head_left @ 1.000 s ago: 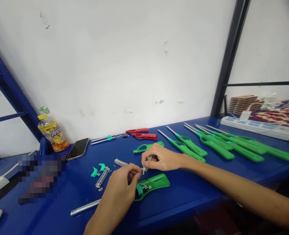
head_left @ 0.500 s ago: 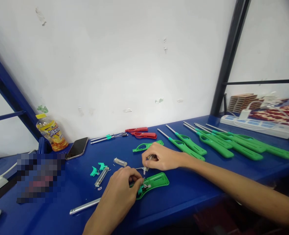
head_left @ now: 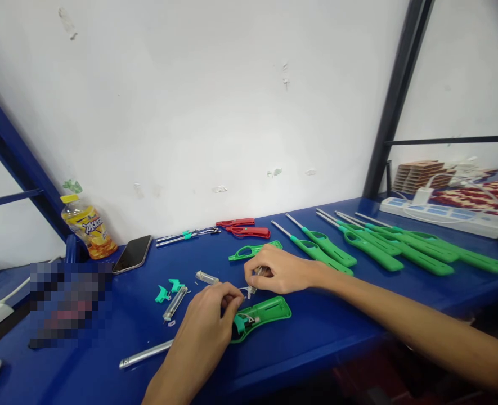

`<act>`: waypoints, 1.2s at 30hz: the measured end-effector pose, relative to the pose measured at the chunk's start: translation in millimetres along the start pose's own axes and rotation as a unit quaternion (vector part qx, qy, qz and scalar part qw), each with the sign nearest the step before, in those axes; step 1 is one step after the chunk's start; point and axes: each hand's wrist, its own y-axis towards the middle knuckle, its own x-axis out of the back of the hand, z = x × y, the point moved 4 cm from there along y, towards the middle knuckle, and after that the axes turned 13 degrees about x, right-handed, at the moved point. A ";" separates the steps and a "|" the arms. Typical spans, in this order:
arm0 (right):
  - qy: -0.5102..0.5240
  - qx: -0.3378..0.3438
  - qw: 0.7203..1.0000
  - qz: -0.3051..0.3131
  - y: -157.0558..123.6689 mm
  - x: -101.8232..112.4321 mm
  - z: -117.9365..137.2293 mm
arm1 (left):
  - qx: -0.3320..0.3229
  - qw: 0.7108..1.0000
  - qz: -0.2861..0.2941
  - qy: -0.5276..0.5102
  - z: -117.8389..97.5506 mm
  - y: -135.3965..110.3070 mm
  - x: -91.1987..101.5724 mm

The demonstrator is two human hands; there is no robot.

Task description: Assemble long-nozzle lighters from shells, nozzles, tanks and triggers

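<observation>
My right hand (head_left: 279, 271) pinches a small clear metal-tipped lighter part (head_left: 251, 289) just above the blue bench (head_left: 316, 332). My left hand (head_left: 209, 323) is closed, its fingertips meeting that same small part from the left. Right under both hands lies an open green lighter handle shell (head_left: 260, 316) with a teal trigger inside. A silver metal tube (head_left: 145, 354) lies left of my left wrist. A clear gas tank (head_left: 207, 277), a second one (head_left: 175, 304) and two teal trigger pieces (head_left: 167, 290) lie beyond my left hand.
Several finished green long-nose lighters (head_left: 371, 247) lie in a row at the right. A green half shell (head_left: 254, 251), red shells (head_left: 244, 228), thin rods (head_left: 187, 236), a phone (head_left: 133, 254) and a drink bottle (head_left: 87, 225) line the wall. A white power strip (head_left: 443, 216) sits far right.
My left hand dipped to the green shell, then rose again, so its fingertips now meet the small part held by my right hand. The right hand barely moved.
</observation>
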 end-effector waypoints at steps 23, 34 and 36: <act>-0.028 -0.001 1.000 0.001 0.3 -1.7 -2.6 | 0.016 1.000 -0.010 -0.024 -0.7 -0.6 1.3; -0.021 -0.001 1.000 0.003 -0.6 -1.1 -1.9 | 0.013 0.999 -0.015 -0.033 2.5 1.2 1.6; -0.018 -0.001 1.000 0.004 -0.7 -1.1 -1.5 | 0.013 0.999 -0.014 -0.033 2.4 1.7 1.1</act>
